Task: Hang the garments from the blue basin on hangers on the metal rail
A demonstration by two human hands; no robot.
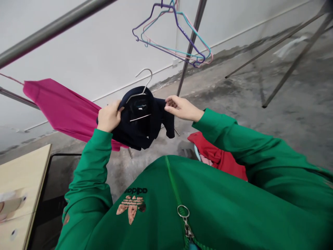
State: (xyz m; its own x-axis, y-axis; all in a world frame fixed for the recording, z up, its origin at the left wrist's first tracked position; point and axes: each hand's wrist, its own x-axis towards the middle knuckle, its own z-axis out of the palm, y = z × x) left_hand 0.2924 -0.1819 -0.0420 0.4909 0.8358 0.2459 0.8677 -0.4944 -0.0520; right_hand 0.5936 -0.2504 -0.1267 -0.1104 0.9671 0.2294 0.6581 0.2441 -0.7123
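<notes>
1. Dark garment point(154, 121) on a metal hanger point(147, 85), held above the floor point(221, 104): left hand point(109, 116) grips one shoulder; right hand point(183, 108) at the other, grip unclear.
2. Magenta garment point(65, 104) hanging beside it.
3. Floor grey, stained; white wall point(85, 45) behind.

Through our one head-worn camera, we look forward and down, over the green zip-front jacket point(156, 205) close below, past the navy-blue cloth garment point(156, 121), toward the grey concrete floor point(234, 104) and white wall point(85, 45) slanting behind.
</notes>
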